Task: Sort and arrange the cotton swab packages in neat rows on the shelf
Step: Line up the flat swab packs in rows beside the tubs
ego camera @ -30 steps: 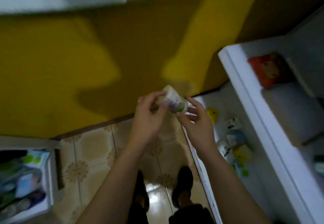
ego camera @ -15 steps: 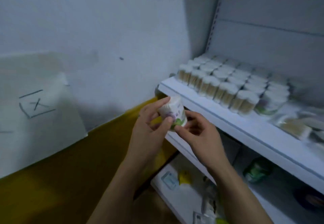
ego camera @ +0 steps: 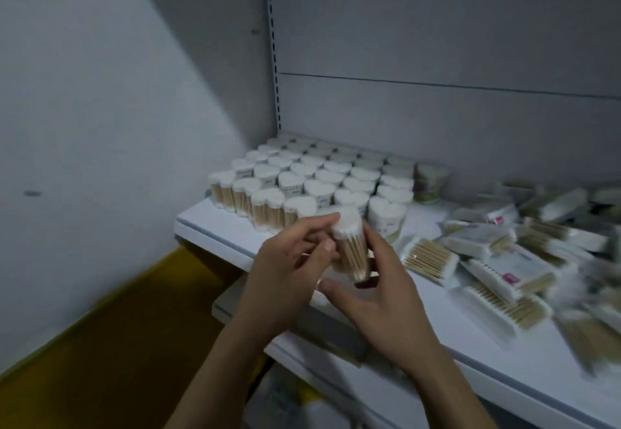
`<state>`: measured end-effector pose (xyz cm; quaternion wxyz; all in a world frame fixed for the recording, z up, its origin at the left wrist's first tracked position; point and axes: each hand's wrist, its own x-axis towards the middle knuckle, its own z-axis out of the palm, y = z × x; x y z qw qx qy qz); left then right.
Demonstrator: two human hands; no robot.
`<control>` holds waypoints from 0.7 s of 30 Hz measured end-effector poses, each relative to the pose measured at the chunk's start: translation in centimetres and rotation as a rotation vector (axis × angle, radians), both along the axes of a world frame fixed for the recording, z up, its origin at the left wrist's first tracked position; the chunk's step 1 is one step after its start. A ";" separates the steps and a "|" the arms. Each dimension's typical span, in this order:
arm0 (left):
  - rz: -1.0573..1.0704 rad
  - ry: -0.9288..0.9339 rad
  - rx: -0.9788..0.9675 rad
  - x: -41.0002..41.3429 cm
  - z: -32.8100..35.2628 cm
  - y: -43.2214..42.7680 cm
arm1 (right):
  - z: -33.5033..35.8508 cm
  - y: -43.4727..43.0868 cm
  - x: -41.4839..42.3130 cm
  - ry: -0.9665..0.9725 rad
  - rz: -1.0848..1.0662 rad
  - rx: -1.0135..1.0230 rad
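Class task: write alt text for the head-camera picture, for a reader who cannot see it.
The left hand and right hand hold a cotton swab tub over a white shelf. Behind stand neat rows of matching tubs; flat swab packs lie jumbled at right.

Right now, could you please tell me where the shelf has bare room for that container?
For the swab container, bare shelf runs along the front edge before the standing rows, and between those rows and the flat packs. The right side is crowded.
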<state>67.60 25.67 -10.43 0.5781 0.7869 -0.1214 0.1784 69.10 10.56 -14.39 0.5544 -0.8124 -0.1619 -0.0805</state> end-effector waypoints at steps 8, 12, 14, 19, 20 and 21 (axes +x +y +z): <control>-0.095 -0.070 0.408 5.1 1.4 0.8 | -2.2 -2.9 1.3 -0.057 -0.393 -0.310; 0.026 -0.314 0.693 8.0 0.7 1.8 | -2.6 -2.5 2.3 -0.022 -0.460 -0.298; -0.020 -0.318 0.706 9.0 0.1 2.3 | -2.6 -2.2 2.9 0.001 -0.504 -0.331; -0.111 -0.283 0.668 11.6 0.8 3.2 | -2.1 -1.3 3.9 0.082 -0.565 -0.277; -0.133 -0.282 0.683 12.0 1.0 3.2 | -2.0 -1.1 4.0 0.089 -0.580 -0.272; -0.159 -0.286 0.692 12.4 1.2 3.1 | -1.9 -1.0 4.1 0.092 -0.596 -0.270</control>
